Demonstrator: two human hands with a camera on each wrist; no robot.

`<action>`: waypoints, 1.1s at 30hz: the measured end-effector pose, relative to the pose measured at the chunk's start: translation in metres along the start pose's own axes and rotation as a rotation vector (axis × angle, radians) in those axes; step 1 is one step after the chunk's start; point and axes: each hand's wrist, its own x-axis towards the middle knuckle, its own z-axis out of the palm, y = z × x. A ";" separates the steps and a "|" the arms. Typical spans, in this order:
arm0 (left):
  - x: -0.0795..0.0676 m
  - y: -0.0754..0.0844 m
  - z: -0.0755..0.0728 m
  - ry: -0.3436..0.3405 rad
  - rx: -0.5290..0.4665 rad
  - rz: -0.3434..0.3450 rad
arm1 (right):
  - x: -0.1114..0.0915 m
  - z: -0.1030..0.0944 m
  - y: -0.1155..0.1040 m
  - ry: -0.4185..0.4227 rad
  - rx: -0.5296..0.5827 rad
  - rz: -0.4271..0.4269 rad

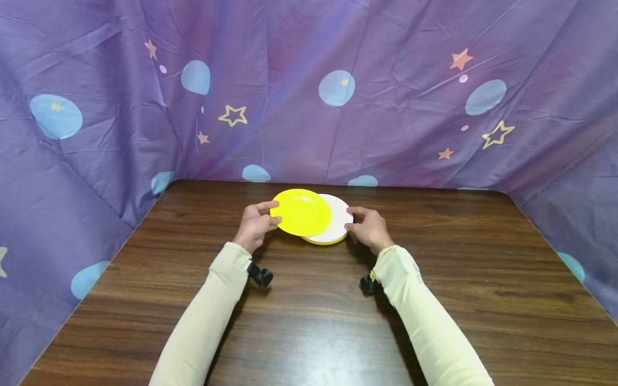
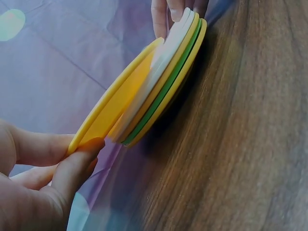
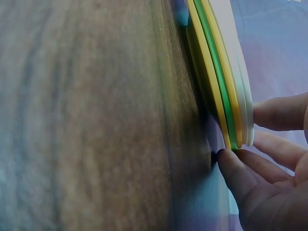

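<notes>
We see a glossy yellow plate (image 1: pixel 300 212) overlapping the left side of a stack of plates (image 1: pixel 339 221), its outer rim pinched in the left-hand grip (image 1: pixel 253 226); we judge it light, stiff and slightly slippery, best taken by that thin rim. Right of the stack, the right-hand grip (image 1: pixel 370 228) holds the piled rims between thumb and fingers, over a brown wooden table (image 1: pixel 309 295).

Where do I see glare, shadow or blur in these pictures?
Head view: white glare on the near part of the table, and dark shadows along the inner sides of the left sleeve and right sleeve; left wrist view: dim overall, with dark shadow beneath the stack of plates; right wrist view: the table is badly blurred, while the right hand looks sharper.
</notes>
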 end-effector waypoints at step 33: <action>0.000 -0.001 -0.054 0.219 0.022 -0.033 | -0.001 0.001 -0.003 0.016 -0.005 0.022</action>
